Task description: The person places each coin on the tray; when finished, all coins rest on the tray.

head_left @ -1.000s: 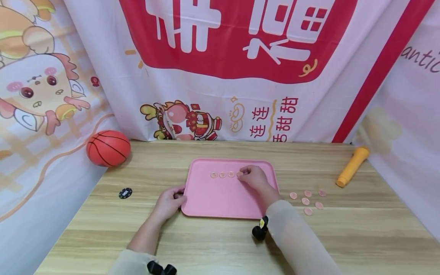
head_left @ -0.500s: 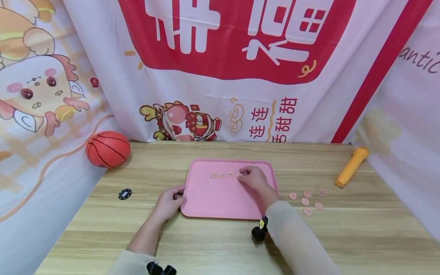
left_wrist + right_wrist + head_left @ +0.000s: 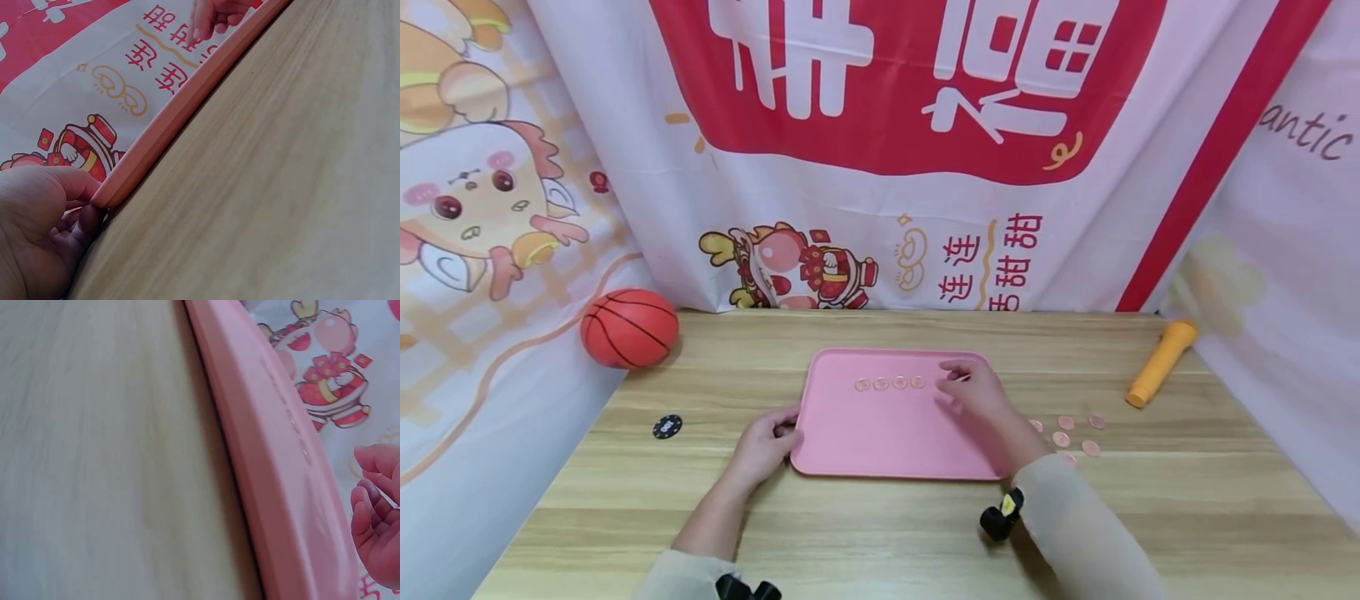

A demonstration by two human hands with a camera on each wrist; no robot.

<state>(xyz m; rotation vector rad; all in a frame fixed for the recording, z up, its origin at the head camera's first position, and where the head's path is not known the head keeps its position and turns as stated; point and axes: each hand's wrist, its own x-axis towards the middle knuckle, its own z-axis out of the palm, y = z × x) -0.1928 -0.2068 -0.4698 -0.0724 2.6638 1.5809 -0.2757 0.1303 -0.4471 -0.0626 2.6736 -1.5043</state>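
A pink rectangular tray [image 3: 895, 433] lies on the table, with several small copper-coloured coins [image 3: 900, 382] in a row near its far side. At the tray's left edge my left hand [image 3: 765, 447] pinches the rim, thumb and fingers around it in the left wrist view. Just right of the row, my right hand [image 3: 976, 390] is raised over the tray. Its fingers are loosely bent, and the right wrist view shows nothing held between them. The coins appear only as thin marks [image 3: 295, 425] there.
Several loose coins [image 3: 1061, 439] lie right of the tray, partly behind the right forearm. A black chip [image 3: 667, 427] and a red toy basketball [image 3: 629, 328] are on the left. An orange cylindrical object [image 3: 1161, 364] lies far right. Printed cloth [image 3: 820, 192] hangs behind.
My right hand has let go of the last coin in the row and moved up and to the right. My left hand stays at the tray's edge. The head view shifted slightly.
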